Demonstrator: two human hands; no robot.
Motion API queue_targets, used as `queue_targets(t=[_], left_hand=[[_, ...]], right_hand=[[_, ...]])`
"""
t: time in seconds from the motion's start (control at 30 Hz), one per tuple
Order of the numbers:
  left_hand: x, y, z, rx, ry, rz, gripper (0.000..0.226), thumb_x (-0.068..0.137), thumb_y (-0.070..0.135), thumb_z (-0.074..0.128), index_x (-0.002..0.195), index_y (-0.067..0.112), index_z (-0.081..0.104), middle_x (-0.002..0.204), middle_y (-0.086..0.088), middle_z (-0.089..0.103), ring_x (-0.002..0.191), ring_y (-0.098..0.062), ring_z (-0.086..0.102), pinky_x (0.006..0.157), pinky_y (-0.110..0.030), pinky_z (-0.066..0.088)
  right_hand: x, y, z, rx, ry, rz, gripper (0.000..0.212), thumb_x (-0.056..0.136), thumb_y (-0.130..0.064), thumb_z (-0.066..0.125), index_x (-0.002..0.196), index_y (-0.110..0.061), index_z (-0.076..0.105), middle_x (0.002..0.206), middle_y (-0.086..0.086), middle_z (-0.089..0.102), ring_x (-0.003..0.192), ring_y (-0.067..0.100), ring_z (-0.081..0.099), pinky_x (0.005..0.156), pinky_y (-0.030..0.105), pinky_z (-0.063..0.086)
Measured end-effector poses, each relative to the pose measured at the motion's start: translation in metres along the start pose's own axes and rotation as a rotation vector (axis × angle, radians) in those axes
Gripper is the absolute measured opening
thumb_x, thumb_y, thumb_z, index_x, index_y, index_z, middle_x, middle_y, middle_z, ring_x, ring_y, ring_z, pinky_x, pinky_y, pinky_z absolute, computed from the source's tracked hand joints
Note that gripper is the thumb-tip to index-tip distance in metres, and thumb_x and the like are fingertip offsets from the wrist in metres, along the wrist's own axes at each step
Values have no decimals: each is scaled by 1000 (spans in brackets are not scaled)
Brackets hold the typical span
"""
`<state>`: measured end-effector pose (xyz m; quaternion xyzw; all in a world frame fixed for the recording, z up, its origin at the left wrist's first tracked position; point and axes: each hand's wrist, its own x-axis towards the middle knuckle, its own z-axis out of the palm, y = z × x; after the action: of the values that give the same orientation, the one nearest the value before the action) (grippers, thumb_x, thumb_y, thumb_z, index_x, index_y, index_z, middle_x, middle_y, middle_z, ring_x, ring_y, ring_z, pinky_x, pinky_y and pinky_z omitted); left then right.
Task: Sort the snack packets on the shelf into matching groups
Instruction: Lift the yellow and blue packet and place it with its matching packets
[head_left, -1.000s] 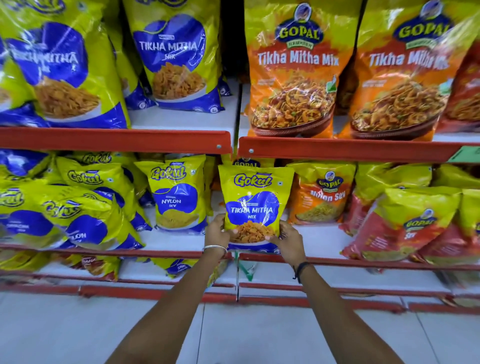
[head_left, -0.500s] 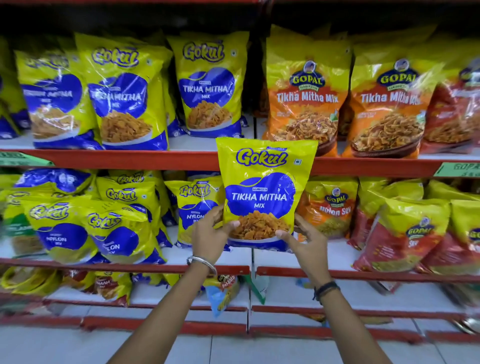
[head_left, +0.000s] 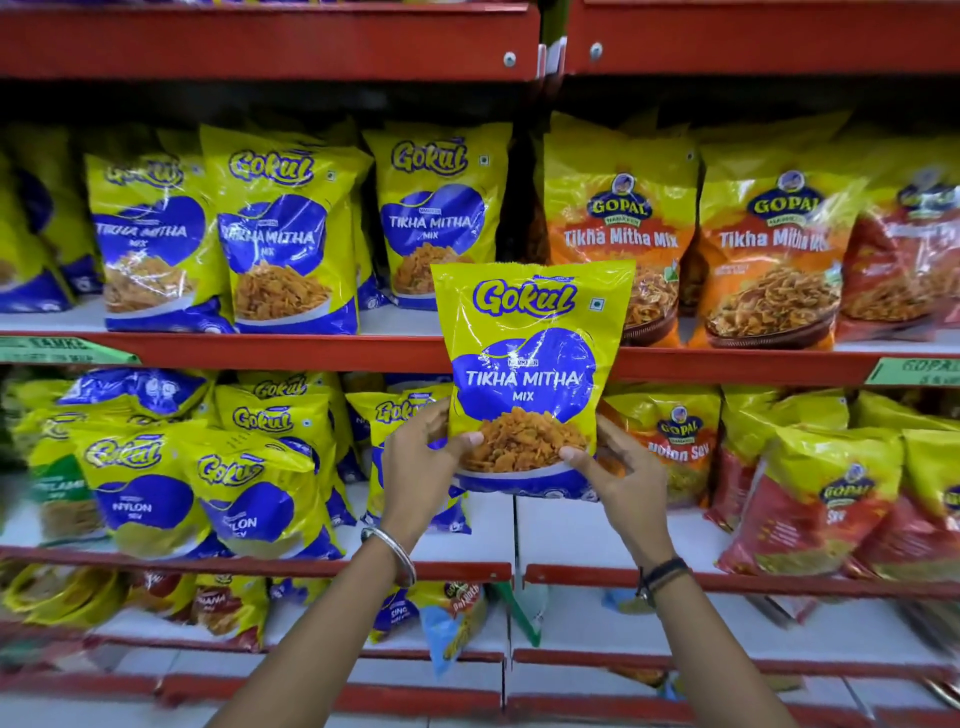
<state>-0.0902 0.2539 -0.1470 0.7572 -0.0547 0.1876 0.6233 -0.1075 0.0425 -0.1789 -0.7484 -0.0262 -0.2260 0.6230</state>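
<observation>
Both hands, left (head_left: 415, 462) and right (head_left: 618, 478), grip the Gokul packet (head_left: 530, 374) by its lower corners, raised before the upper shelf (head_left: 260, 345). It looks light, crinkly, slippery; holding the bottom seems wise.

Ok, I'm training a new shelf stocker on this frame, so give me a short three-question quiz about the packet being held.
1. True or false: both the left hand and the right hand hold the Gokul Tikha Mitha Mix packet.
2. Which group matches it? A) Gokul Tikha Mitha row on the upper shelf; B) Gopal Tikha Mitha Mix packets; C) Gokul Nylon Sev packets.
3. Fill in: the fingers grip the packet at its ___ corners.

Key: 1 true; 2 A; 3 bottom.
</observation>
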Motion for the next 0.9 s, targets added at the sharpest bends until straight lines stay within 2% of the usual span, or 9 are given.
queue_targets(t=[0.1, 0.27, 0.37, 0.53, 0.63, 0.73, 0.8, 0.83, 0.9], left_hand=[[16, 18, -9, -42, 30, 74, 45, 71, 3, 73, 98, 38, 64, 100, 11, 71, 96, -5, 67, 85, -27, 53], [75, 45, -25, -90, 165, 194, 46, 73, 2, 71, 107, 31, 60, 102, 5, 69, 99, -12, 66, 88, -28, 52], [113, 46, -32, -92, 206, 189, 47, 76, 2, 69, 119, 15, 56, 107, -4, 67, 102, -12, 63, 87, -24, 52], [157, 31, -33, 6, 182, 190, 48, 77, 1, 67, 122, 8, 55, 105, 2, 66, 90, -1, 61, 74, -4, 46], [178, 14, -39, 170, 143, 157, 47, 72, 25, 71, 118, 22, 57, 100, 4, 69, 91, -14, 67, 82, -34, 56], [190, 11, -47, 293, 102, 115, 42, 73, 28, 74, 112, 23, 59, 92, 9, 64, 80, -16, 65, 74, -38, 55], [196, 15, -51, 337, 78, 101, 40, 75, 30, 73, 111, 20, 59, 92, 7, 64, 82, -16, 63, 74, -33, 50], [199, 19, -52, 277, 66, 89, 39, 77, 30, 70, 112, 18, 58, 95, 4, 64, 87, -16, 62, 77, -31, 49], [213, 30, -51, 42, 49, 47, 33, 86, 26, 61, 116, 12, 56, 101, 3, 62, 99, -17, 59, 84, -27, 46]], right_hand=[[19, -22, 8, -22, 3, -58, 55, 70, -34, 80, 120, -19, 65, 118, 0, 70, 109, 11, 64, 93, 33, 53], [80, -73, 42, 48, -8, -152, 49, 73, -8, 78, 116, -23, 60, 110, -12, 66, 100, -11, 62, 85, 11, 49], [117, -83, 69, 48, -11, -177, 52, 74, -6, 76, 122, -7, 57, 120, 8, 66, 108, 10, 64, 94, 24, 51], [151, -67, 100, 57, -39, -111, 51, 76, -10, 75, 124, -13, 56, 121, 11, 66, 114, 20, 63, 101, 43, 50], [165, -56, 108, 7, -69, -90, 46, 75, -22, 76, 119, -21, 61, 116, 6, 70, 110, 16, 65, 98, 44, 52], [170, -52, 108, -69, -90, -93, 34, 78, -20, 75, 108, -30, 64, 100, -1, 73, 99, 13, 68, 90, 34, 56], [174, -57, 105, -126, -113, -97, 30, 79, -23, 74, 107, -22, 64, 90, -4, 71, 92, 11, 69, 78, 12, 53], [176, -64, 104, -167, -98, -104, 31, 80, -28, 73, 108, -17, 64, 87, -3, 69, 87, 9, 67, 72, 4, 49], [187, -77, 103, -226, -7, -153, 40, 81, -36, 70, 110, -9, 63, 84, 3, 68, 80, 9, 65, 67, 6, 47]])
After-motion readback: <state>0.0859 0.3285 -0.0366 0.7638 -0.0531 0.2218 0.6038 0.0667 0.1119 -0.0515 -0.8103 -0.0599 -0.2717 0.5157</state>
